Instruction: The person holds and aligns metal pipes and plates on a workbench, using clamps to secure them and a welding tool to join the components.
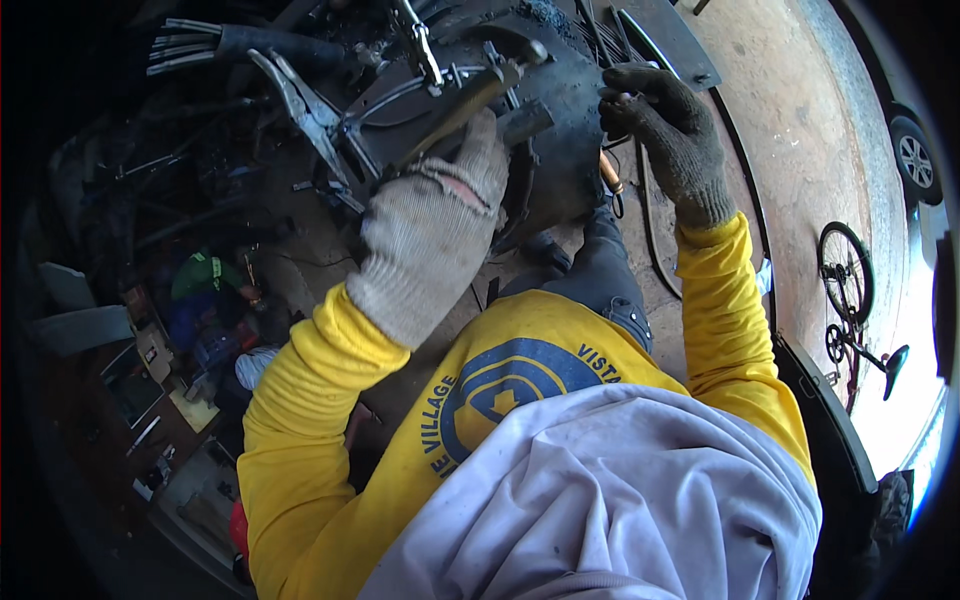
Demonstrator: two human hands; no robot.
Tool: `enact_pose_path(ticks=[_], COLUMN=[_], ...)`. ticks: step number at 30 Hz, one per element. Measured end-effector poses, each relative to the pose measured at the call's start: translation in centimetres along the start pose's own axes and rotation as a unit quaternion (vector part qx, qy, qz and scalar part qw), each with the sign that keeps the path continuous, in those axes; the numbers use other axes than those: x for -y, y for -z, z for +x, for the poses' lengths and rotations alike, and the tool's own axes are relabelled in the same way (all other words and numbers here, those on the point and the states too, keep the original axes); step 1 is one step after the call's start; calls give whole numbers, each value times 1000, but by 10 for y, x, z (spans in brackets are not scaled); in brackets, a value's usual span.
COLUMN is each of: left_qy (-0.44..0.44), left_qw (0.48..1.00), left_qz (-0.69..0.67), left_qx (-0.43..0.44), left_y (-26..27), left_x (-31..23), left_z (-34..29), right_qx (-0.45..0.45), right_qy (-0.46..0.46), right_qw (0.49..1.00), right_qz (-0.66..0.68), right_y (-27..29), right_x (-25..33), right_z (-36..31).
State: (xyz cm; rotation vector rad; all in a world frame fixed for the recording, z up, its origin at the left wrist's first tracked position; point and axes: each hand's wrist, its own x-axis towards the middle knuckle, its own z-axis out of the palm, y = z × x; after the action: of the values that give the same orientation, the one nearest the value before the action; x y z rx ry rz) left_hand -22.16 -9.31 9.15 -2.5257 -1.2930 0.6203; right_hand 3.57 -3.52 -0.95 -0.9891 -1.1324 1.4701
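Note:
My left hand [430,240], in a light grey knitted glove with a tear across its back, is over the cluttered metalwork. Its thumb points forward beside a brown, handle-like bar [465,108]. A short dark metal piece [527,122] shows just right of the thumb. The other fingers are hidden behind the hand, so its grip cannot be made out. My right hand [675,140], in a dark, soiled glove, is raised to the right of a dark rounded metal surface [570,120]. Its fingertips are pinched together; whatever is between them is too small to name.
Locking pliers [305,115] sit at the left, near a bundle of rods [185,45]. An orange-handled tool [610,172] hangs below my right hand. Another person in green [205,275] crouches at the far left. A bicycle [848,290] and a car wheel [915,155] are at the right.

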Motion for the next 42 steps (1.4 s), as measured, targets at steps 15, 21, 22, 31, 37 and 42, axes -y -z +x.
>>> enact_pose_path(ticks=[15, 21, 22, 31, 37, 42], left_qy=[16, 32, 43, 60, 66, 63], left_qw=[996, 990, 989, 977, 957, 967], left_qz=[-85, -137, -140, -203, -281, -244], left_qx=[26, -6, 10, 2, 6, 22], left_y=[11, 9, 13, 15, 10, 12], left_x=[0, -1, -1, 0, 2, 2], left_z=[3, 3, 3, 2, 1, -1], right_qx=[256, 254, 257, 283, 246, 259], right_qy=[192, 197, 195, 230, 272, 306], right_qw=[932, 929, 931, 909, 899, 870], right_qz=[-171, -185, -173, -202, -238, -286], right_y=[-36, -48, -49, -57, -60, -53], right_x=[-9, -13, -14, -3, -3, 1], right_z=[102, 112, 112, 115, 115, 118])
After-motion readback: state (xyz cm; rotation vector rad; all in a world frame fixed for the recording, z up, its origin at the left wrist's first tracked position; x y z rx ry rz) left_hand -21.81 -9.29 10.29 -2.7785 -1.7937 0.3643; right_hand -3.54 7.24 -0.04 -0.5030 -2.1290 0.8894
